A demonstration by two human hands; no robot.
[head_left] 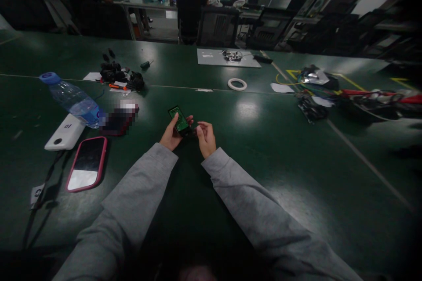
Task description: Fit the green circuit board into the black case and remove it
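Note:
My left hand [171,135] holds a small green circuit board in a black frame [179,120], tilted up above the dark green table [270,158]. My right hand [205,137] is just right of it, fingers curled and pinched near the board's lower right corner; whether it holds a tiny part I cannot tell. Both arms wear grey sleeves.
A phone in a pink case [86,163], a white power bank [65,132] and a lying water bottle [73,99] sit at left. Black parts and a screwdriver [119,77] lie beyond. A tape roll [237,84], grey mat [227,58] and cable clutter [316,96] lie farther right. People stand at the back.

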